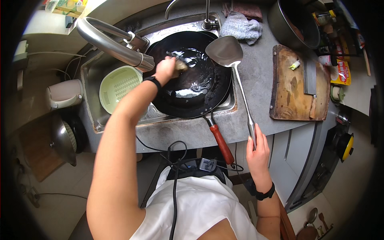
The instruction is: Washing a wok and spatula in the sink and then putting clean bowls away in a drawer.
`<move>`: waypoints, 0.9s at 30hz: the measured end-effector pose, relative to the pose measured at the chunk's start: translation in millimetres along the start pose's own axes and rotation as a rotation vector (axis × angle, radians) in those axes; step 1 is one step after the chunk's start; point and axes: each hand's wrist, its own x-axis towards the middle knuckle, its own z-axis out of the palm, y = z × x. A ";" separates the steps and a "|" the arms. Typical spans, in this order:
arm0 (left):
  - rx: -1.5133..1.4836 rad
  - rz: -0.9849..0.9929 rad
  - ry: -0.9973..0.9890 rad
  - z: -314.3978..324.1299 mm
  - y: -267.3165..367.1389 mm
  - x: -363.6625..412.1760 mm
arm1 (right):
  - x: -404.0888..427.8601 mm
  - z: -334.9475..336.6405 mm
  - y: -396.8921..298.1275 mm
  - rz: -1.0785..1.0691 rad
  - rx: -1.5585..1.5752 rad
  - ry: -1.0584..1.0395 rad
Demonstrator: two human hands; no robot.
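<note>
A black wok [204, 99] with a red wooden handle rests over the sink basin, with shiny water in its bottom. My left hand [165, 69] reaches into it and grips a light brown scrubber or sponge [180, 66], partly covered by the fingers. In my right hand [258, 151] is the lower end of the handle of a metal wok spatula [226, 51]. Its broad blade is raised at the wok's right rim; whether the two touch I cannot tell. The steel faucet [120, 45] reaches over the wok's left side.
A pale green colander [118, 87] sits in the left basin. Grey cloth [242, 27] lies behind the spatula. At right are a wooden cutting board [285, 93] with a cleaver [310, 78] and scallion piece [295, 64], and a large dark pot [288, 27]. A kettle [64, 93] stands left.
</note>
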 end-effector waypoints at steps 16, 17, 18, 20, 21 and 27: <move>-0.038 -0.168 0.162 -34.4 -26.3 -5.5 | -3.0 0.2 9.6 0.007 0.035 0.014; -0.163 -0.183 0.336 -33.0 -26.0 9.4 | -2.7 1.3 7.8 0.003 0.033 0.011; -0.304 -0.212 0.426 -21.7 -20.5 26.6 | -3.4 2.7 6.0 0.011 0.030 0.011; -0.511 -0.271 0.598 -17.8 14.9 54.0 | -4.2 3.3 5.6 0.019 0.014 0.004; -0.637 -0.257 0.668 -24.2 41.0 63.0 | -6.3 3.1 5.9 0.045 0.007 -0.004; -0.922 0.045 0.505 -13.0 152.8 42.5 | -18.2 0.7 10.0 0.091 -0.001 0.019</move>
